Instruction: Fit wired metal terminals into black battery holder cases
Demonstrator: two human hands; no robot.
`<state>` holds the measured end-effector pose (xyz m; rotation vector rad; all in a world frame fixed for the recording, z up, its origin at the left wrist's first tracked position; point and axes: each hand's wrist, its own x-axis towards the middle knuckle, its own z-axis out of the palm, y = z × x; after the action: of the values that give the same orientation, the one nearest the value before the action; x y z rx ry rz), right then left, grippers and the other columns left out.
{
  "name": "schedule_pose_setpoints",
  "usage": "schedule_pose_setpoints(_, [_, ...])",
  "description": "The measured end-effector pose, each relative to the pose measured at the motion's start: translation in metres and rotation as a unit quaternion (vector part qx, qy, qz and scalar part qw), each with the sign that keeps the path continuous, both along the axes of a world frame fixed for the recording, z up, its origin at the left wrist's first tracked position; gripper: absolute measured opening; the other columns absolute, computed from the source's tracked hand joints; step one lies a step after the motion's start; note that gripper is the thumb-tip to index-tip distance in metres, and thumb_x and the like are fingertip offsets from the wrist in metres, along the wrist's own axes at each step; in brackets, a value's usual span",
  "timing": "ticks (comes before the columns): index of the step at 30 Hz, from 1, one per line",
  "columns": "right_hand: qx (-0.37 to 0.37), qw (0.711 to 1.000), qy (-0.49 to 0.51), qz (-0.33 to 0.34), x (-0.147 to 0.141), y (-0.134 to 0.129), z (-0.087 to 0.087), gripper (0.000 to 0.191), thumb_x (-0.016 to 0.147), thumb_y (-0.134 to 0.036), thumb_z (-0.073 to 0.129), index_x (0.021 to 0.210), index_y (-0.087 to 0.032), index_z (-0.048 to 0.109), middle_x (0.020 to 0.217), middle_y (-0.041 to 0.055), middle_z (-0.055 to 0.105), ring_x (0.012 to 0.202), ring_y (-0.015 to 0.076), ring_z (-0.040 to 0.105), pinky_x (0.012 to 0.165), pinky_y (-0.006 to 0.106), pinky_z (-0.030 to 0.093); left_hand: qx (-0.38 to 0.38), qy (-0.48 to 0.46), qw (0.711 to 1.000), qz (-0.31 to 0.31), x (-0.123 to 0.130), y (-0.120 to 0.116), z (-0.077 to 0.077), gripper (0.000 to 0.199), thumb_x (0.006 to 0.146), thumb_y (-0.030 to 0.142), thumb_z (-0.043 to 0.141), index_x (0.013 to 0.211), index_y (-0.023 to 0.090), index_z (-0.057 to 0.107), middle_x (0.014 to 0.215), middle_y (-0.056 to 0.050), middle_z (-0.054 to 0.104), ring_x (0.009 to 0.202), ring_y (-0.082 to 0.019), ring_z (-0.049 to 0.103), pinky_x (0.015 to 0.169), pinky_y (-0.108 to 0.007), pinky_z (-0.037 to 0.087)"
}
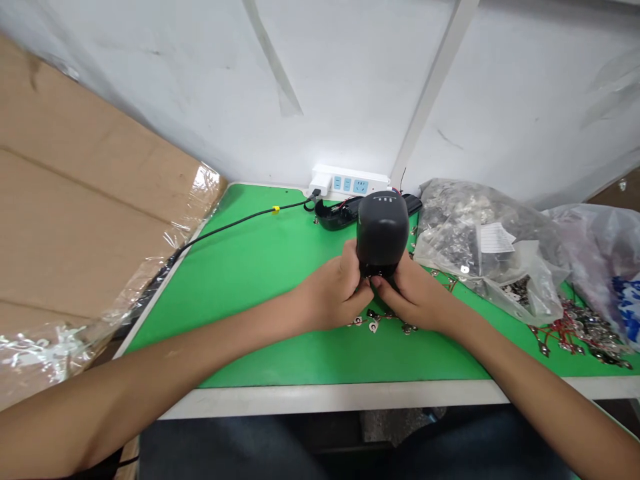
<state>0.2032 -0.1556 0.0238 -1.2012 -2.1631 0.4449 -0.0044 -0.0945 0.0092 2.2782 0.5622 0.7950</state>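
Note:
In the middle of the head view stands a black rounded plastic device [383,227] with small light marks near its top. My left hand [336,288] grips it from the left, fingers wrapped round its side. From the right, my right hand [417,290] is closed on the same device. Both thumbs press together at its lower end, where a small detail is too hidden to name. Several small metal parts with wires [373,325] lie on the green mat [265,273] just below my hands. Behind the device lies an open black plastic casing [336,215], partly covered by it.
A white power strip [361,183] with a plugged-in adapter [320,183] and black cable [235,221] sits by the wall. Clear plastic bags of small parts [480,233] and loose red-wired metal parts [575,327] fill the right side. A large cardboard box [90,193] stands left.

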Motion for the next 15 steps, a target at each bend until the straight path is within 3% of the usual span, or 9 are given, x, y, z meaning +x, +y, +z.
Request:
schedule_pose_setpoints(6, [0.005, 1.0, 0.0, -0.006, -0.0028, -0.0015, 0.0007, 0.024, 0.109, -0.032, 0.05, 0.131, -0.022, 0.046, 0.119, 0.0153, 0.064, 0.101, 0.0314, 0.065, 0.085, 0.052, 0.057, -0.018, 0.007, 1.0, 0.001, -0.0021, 0.0004, -0.0028, 0.043, 0.09, 0.022, 0.059, 0.122, 0.023, 0.03, 0.074, 0.006, 0.053, 0.06, -0.019, 0.054, 0.057, -0.034, 0.036])
schedule_pose_setpoints(15, [-0.003, 1.0, 0.004, -0.023, -0.0034, -0.0044, 0.0018, 0.024, 0.109, -0.033, 0.049, 0.13, -0.023, 0.043, 0.113, 0.0132, 0.062, 0.094, 0.0302, 0.066, 0.08, 0.051, 0.058, -0.01, 0.01, 1.0, 0.006, -0.0028, 0.0028, -0.0013, 0.047, 0.09, 0.026, 0.064, 0.129, 0.025, 0.037, 0.091, -0.003, 0.061, 0.081, -0.026, 0.065, 0.071, -0.041, 0.054])
